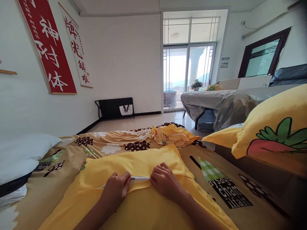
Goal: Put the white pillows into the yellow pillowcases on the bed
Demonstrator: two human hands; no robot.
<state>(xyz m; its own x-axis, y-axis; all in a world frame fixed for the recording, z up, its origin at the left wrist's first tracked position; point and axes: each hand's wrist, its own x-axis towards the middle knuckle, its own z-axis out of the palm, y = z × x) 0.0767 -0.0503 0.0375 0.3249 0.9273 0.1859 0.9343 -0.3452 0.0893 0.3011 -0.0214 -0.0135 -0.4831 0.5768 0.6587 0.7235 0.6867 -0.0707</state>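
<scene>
The left hand (116, 187), closed in a pinch, holds the zip (137, 178) at nine o'clock while the curled right hand (163, 180) grips the yellow pillowcase (136, 161) at three, probably for tension.

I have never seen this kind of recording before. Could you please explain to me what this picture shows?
There is no machine: a person's bare left hand and right hand are seen by a camera worn on the head, looking forward and down. A yellow pillowcase lies on a brown patterned cloth. Both hands grip its fabric, and a white strip shows between them. Beyond lies crumpled yellow fabric; a soft white bundle is at the left, a yellow printed pillow at the right.
</scene>
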